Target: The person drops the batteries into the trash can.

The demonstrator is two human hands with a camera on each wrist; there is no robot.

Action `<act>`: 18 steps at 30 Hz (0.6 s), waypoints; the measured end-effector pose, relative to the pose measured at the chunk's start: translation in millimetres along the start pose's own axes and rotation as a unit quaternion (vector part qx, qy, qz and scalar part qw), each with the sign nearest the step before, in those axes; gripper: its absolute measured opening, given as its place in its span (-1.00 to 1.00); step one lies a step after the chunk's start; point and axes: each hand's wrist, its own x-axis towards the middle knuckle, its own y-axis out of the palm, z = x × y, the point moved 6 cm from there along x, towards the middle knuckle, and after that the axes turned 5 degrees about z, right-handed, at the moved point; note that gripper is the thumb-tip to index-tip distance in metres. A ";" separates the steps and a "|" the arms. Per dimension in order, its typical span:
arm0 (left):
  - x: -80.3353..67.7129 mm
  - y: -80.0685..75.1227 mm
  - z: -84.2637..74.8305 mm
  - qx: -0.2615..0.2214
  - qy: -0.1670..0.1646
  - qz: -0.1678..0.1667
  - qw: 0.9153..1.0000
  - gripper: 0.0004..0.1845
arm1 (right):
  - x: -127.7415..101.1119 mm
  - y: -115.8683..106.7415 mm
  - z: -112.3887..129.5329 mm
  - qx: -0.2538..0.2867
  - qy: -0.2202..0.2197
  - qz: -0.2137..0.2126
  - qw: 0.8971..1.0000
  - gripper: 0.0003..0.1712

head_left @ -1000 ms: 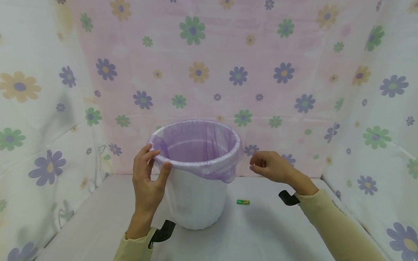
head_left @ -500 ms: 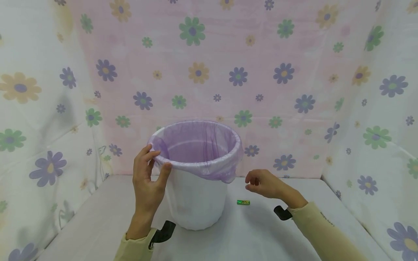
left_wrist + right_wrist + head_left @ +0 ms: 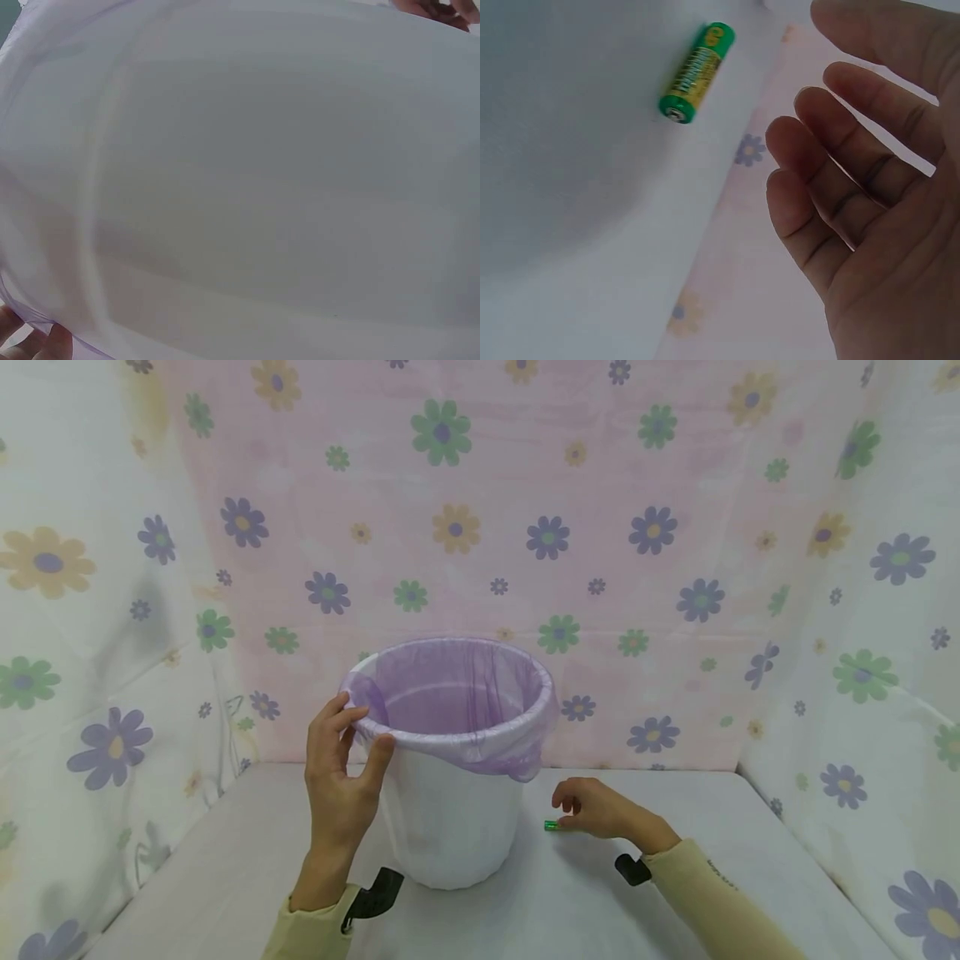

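On the white worktop [image 3: 675, 910] stand one white bin [image 3: 450, 818] and one green battery [image 3: 552, 826]; two hands are in view. One purple liner bag [image 3: 450, 693] sits in the bin, its edge folded over the rim and sagging lowest at the front right. Flowered cloth [image 3: 675, 568] closes the space at back and both sides.

Left hand [image 3: 339, 777] grips the bin's near left rim, thumb outside on the folded liner and fingers curled over the edge. Its wrist view is filled by the bin wall.

Right hand [image 3: 596, 810] hovers low over the worktop just right of the battery, fingers loosely bent and apart, holding nothing; contact cannot be confirmed. Nothing stands between hand and battery.

Battery lies on its side, right of the bin's base: green casing, yellow band, metal end cap showing.
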 end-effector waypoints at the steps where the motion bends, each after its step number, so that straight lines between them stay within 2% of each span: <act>1: -0.2 -0.2 0.2 -0.001 0.000 0.000 1.000 -0.61 | 0.8 2.8 -1.5 -0.001 -0.002 0.002 1.000 -0.78; 11: -1.9 -1.4 5.2 -0.011 0.011 -0.006 1.000 -0.59 | 7.7 21.1 -16.9 -0.007 0.004 0.015 1.000 -0.74; 18: -0.5 -1.6 1.3 -0.002 0.004 -0.001 1.000 -0.60 | 11.6 26.0 -23.1 -0.011 0.004 0.017 1.000 -0.75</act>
